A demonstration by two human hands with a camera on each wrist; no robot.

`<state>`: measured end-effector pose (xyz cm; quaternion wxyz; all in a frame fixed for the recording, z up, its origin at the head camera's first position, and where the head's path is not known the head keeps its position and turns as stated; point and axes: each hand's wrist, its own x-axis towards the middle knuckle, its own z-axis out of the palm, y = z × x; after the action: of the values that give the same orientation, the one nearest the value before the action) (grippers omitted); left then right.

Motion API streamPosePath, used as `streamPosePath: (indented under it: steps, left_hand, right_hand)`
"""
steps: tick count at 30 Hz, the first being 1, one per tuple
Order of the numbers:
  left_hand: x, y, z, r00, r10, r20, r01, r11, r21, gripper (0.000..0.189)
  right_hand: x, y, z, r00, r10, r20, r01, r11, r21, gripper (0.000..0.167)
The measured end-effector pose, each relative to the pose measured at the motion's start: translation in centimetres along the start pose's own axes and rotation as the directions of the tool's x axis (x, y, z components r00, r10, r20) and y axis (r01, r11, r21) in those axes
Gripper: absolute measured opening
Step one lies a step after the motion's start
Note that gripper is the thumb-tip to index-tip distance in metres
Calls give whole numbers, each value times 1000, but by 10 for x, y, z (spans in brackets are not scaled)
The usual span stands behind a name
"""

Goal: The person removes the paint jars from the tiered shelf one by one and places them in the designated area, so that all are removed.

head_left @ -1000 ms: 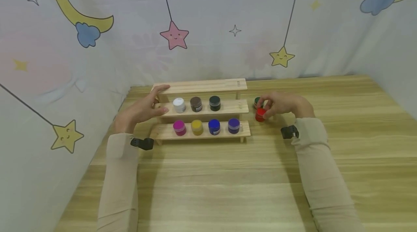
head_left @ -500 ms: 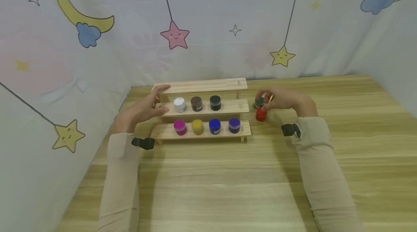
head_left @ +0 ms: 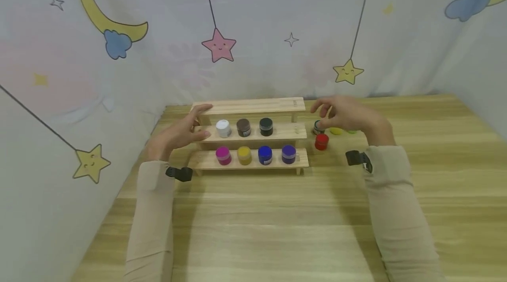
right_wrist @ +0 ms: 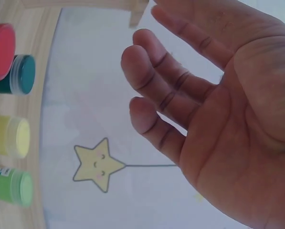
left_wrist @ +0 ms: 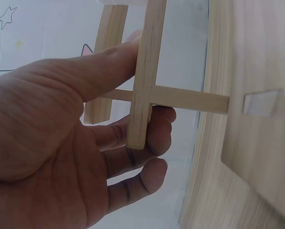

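Note:
My left hand (head_left: pixel 180 134) grips the left end of a three-tier wooden rack (head_left: pixel 249 106); in the left wrist view its thumb and curled fingers lie on either side of a wooden rack leg (left_wrist: pixel 144 86). My right hand (head_left: pixel 348 115) is raised, holding nothing, its fingers loosely bent and apart. Its thumb overlaps a dark green paint jar (head_left: pixel 318 128) in the head view. In front of that jar stands a red paint jar (head_left: pixel 321 142). A yellow jar (right_wrist: pixel 8 136) and a light green jar (right_wrist: pixel 11 185) stand farther right, partly hidden by the right hand in the head view.
On the rack's middle tier stand a white jar (head_left: pixel 223 128), a brown one and a blackish one. The bottom tier bears a magenta jar (head_left: pixel 223 155), a yellow, a blue and a purple one. A printed curtain (head_left: pixel 261 71) hangs behind the wood-grain table (head_left: pixel 261 225).
My right hand has left the red jar, rising and moving up and away, and its fingers have spread. The red jar stays on the table. My left hand keeps its grip on the rack.

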<state>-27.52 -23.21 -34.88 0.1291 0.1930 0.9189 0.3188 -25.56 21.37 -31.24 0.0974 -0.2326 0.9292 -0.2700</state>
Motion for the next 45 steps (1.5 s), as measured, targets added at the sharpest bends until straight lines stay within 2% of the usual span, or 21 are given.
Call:
streamPosePath:
  steps: [6,13,20,30,37,45]
  left_hand:
    - [0,1,-2,1000,2,1,-2,1000,-18,76]
    - [-2,1,-1,1000,-4,-4,4,1000,-15,76]
    - [-1,-1,3,1000,8,-13,-8,1000,-18,76]
    - [-1,-1,3,999,39,-23,-40,999,-14,77]
    - [-4,-1,1,999,37,-26,-37,999,-3,77]
    - [-4,1,2,999,37,-25,-37,999,-5,77]
  right_hand:
    - [3,-16,3,997,-49,-66,49,999,9,39]
    - [14,-28,15,987,-118,-111,120,993,13,43]
    - [25,-42,32,984,-151,-89,157,985,67,45]
    - [37,-54,50,985,-153,-75,155,988,15,46]
    - [46,-58,65,982,-186,-40,187,982,33,57]
    - [53,-59,77,984,-173,-44,172,985,-28,57]
